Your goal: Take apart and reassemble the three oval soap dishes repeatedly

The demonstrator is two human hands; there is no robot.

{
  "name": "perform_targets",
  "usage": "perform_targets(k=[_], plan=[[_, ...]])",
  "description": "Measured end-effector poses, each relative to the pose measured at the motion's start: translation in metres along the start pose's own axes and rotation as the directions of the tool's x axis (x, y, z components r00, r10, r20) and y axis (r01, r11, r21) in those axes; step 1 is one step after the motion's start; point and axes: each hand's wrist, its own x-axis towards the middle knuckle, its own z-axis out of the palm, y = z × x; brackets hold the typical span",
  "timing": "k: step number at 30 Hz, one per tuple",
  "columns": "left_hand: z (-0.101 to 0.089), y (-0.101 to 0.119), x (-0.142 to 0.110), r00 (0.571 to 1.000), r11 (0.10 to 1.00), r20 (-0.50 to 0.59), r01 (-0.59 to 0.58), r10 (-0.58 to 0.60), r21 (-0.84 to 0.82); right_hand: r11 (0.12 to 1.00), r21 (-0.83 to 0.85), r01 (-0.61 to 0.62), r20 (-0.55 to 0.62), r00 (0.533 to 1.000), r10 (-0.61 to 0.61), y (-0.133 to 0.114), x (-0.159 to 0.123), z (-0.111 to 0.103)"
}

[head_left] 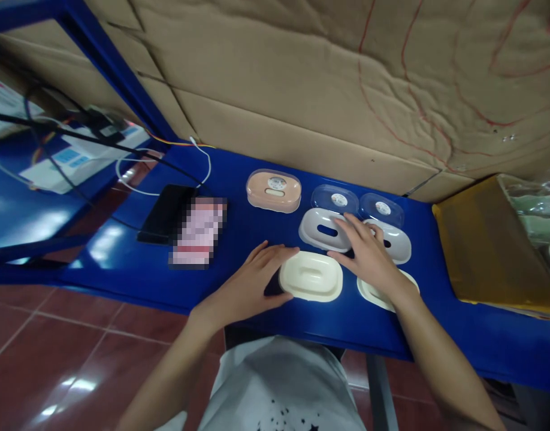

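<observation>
My left hand (261,275) is at the left end of a cream oval tray (311,276), thumb and fingers spread apart around that end, fingertips at its rim. My right hand (362,248) reaches over the right end of a pale grey-white oval piece (308,230) with a slot in its middle. Its thumb and fingers are apart; whether they press on the rim I cannot tell. A second slotted piece (398,245) lies to the right, partly behind this hand. Under the right wrist is another cream tray (376,296), partly hidden.
Two clear lids with round stickers, a left lid (324,196) and a right lid (392,211), lie behind the slotted pieces. A peach lidded box (274,193) stands to their left. Further left are a phone with a blurred screen (198,230) and cables. A cardboard box (477,239) stands right.
</observation>
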Motion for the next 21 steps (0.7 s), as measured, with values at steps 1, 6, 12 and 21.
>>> perform_targets(k=[1,6,12,21], plan=[[0.001,-0.002,0.0,1.0,1.0,-0.01,0.005,-0.005,-0.004,1.0,0.017,-0.005,-0.006,1.0,0.006,0.0,0.0,-0.001],[0.005,-0.007,0.0,0.995,0.997,-0.066,0.067,-0.069,-0.041,0.981,0.196,0.0,-0.031,0.999,0.007,-0.008,-0.015,-0.015],[0.007,-0.008,0.001,0.971,0.986,-0.173,0.157,-0.166,-0.065,0.946,0.313,0.082,0.05,0.994,-0.102,-0.024,-0.03,-0.017],[0.005,-0.008,0.004,0.987,0.997,-0.138,0.082,-0.082,-0.008,0.953,0.269,0.142,0.087,0.981,-0.171,-0.035,-0.026,-0.004]])
